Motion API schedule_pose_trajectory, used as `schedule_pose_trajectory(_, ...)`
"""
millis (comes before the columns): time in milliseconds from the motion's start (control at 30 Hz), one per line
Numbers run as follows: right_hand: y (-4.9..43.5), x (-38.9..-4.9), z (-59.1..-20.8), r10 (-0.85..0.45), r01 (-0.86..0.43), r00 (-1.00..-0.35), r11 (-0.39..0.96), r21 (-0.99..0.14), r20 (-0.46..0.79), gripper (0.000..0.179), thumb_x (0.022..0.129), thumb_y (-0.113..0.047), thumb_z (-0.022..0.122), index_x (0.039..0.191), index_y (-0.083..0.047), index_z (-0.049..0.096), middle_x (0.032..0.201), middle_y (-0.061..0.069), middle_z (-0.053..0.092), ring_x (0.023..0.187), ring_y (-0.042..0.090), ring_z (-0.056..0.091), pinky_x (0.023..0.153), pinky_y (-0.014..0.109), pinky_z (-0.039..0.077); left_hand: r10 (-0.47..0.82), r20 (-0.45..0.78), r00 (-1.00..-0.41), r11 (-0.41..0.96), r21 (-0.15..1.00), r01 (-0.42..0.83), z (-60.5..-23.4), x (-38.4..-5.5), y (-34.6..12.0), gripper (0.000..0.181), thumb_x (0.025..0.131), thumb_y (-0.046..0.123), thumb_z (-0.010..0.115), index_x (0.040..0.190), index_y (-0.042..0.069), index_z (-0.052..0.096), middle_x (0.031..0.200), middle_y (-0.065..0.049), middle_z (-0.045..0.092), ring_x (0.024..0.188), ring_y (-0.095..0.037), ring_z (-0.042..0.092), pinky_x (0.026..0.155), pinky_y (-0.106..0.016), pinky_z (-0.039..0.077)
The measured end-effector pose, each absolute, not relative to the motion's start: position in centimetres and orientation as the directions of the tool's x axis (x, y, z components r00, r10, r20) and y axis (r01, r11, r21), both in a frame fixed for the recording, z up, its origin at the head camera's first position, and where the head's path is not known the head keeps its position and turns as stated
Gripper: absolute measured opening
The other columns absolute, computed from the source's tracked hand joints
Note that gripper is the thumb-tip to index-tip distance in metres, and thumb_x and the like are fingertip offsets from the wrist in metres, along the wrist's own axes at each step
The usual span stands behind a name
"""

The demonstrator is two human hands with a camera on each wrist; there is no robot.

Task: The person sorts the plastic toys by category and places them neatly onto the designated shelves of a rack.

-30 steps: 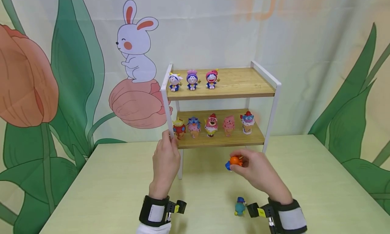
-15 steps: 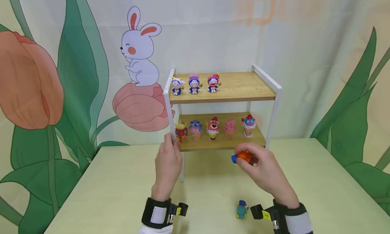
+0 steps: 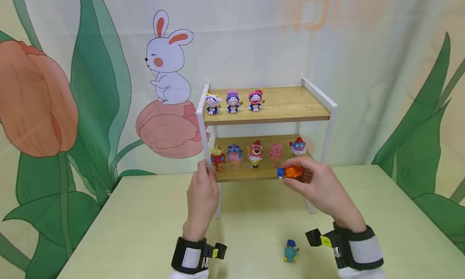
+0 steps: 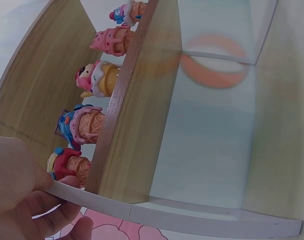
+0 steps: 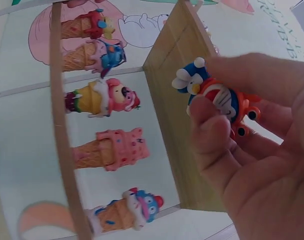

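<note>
A teal toy (image 3: 290, 251) lies on the table (image 3: 127, 230) near the wrists. An orange figure (image 3: 292, 172) is pinched by the right hand (image 3: 319, 190) before the lower shelf (image 3: 254, 173). The rack's post (image 3: 204, 137) is gripped by the left hand (image 3: 202, 198).

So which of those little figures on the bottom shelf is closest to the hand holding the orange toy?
The blue-faced figure with the red cap, at the row's right end, just above the right hand. The other four stand further left.
</note>
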State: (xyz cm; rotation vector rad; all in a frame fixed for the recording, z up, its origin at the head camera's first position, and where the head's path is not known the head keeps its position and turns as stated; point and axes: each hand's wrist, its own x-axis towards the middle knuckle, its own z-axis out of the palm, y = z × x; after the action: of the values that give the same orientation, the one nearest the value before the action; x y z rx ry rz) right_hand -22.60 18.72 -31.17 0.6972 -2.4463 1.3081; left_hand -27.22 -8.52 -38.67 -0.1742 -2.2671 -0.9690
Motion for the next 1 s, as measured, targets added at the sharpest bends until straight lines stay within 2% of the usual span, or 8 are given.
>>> schedule_pose_trajectory(100,18.8,-22.9,-29.9,-0.298,-0.565,-0.824,0.489,-0.664,0.482,0.029,0.087,-0.003,0.073,0.115,-0.005,0.064,0.112,0.012,0.065,0.092,0.024,0.066,0.078,0.03,0.055,-0.126,0.617,-0.777,0.717,0.598,0.359,-38.6,-27.2,-8.4,0.025,0.101,0.007,0.051,0.125,-0.003,0.048,0.084,-0.014,0.059,0.065,-0.024,0.054,0.051,-0.032,0.045)
schedule_pose_trajectory(200,19.0,-23.2,-28.3,-0.298,-0.58,-0.81,0.534,-0.615,0.506,0.035,0.087,-0.006,0.074,0.119,-0.004,0.061,0.111,0.011,0.066,0.086,0.021,0.066,0.076,0.026,0.055,-0.126,0.616,-0.778,0.717,0.598,0.357,-38.6,-27.2,-8.4,0.025,0.101,0.007,0.051,0.125,-0.003,0.048,0.084,-0.014,0.059,0.065,-0.024,0.054,0.051,-0.033,0.045)
schedule_pose_trajectory(433,18.9,-24.0,-24.2,-0.332,-0.652,-0.728,0.606,-0.456,0.6,0.027,0.082,-0.008,0.079,0.105,-0.003,0.065,0.088,0.006,0.069,0.066,0.015,0.063,0.059,0.021,0.051,-0.136,0.61,-0.78,0.713,0.607,0.351,-38.7,-27.0,-8.5,0.026,0.101,0.006,0.052,0.125,-0.003,0.048,0.084,-0.014,0.059,0.065,-0.025,0.054,0.052,-0.033,0.045)
schedule_pose_trajectory(567,18.7,-24.7,-21.7,-0.356,-0.67,-0.698,0.631,-0.391,0.621,0.027,0.082,-0.009,0.08,0.105,-0.001,0.067,0.087,0.007,0.071,0.068,0.016,0.066,0.06,0.021,0.051,-0.13,0.603,-0.787,0.713,0.608,0.348,-38.9,-27.0,-8.5,0.026,0.101,0.005,0.052,0.125,-0.003,0.048,0.083,-0.014,0.059,0.065,-0.024,0.053,0.051,-0.032,0.044)
schedule_pose_trajectory(667,18.3,-25.8,-20.0,-0.359,-0.648,-0.705,0.676,-0.351,0.612,0.03,0.084,-0.013,0.079,0.109,-0.001,0.068,0.092,0.009,0.071,0.071,0.017,0.066,0.064,0.025,0.051,-0.127,0.606,-0.785,0.712,0.607,0.354,-38.9,-27.0,-8.5,0.026,0.101,0.005,0.051,0.125,-0.003,0.048,0.083,-0.014,0.059,0.065,-0.023,0.052,0.051,-0.032,0.043)
schedule_pose_trajectory(833,17.5,-28.2,-17.9,-0.348,-0.585,-0.755,0.74,-0.332,0.556,0.032,0.086,-0.019,0.077,0.112,-0.002,0.069,0.1,0.01,0.069,0.076,0.02,0.063,0.068,0.034,0.048,-0.127,0.615,-0.778,0.708,0.606,0.363,-38.7,-27.0,-8.5,0.027,0.101,0.006,0.051,0.126,-0.003,0.047,0.085,-0.015,0.06,0.067,-0.024,0.054,0.053,-0.033,0.045)
schedule_pose_trajectory(1000,16.8,-30.1,-16.8,-0.375,-0.542,-0.79,0.796,-0.269,0.485,0.033,0.087,-0.022,0.076,0.113,-0.001,0.069,0.105,0.012,0.068,0.081,0.025,0.06,0.074,0.038,0.046,-0.124,0.619,-0.776,0.707,0.603,0.368,-38.7,-27.2,-8.5,0.027,0.101,0.007,0.051,0.127,-0.003,0.047,0.086,-0.015,0.06,0.068,-0.024,0.055,0.054,-0.033,0.046)
